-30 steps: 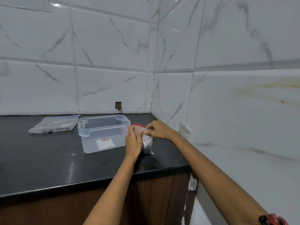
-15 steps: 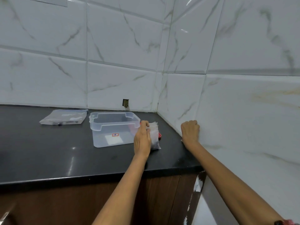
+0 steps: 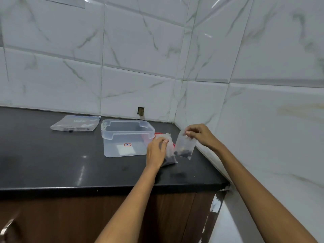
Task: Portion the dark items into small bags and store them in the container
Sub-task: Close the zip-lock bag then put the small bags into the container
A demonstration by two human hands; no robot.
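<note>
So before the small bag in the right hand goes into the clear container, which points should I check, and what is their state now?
1. Right hand holds the small bag by its top edge: ok.
2. Dark items sit at the bottom of that bag, none seen spilling: ok.
3. Bag top sealed: cannot tell, the fingers cover it.
4. Clear container open, no lid on it: ok.
5. Room inside the container: ok, it looks empty.
6. Left hand steadies the stack of bags on the counter, between the held bag and the container: not ok, the path is partly blocked.
</note>
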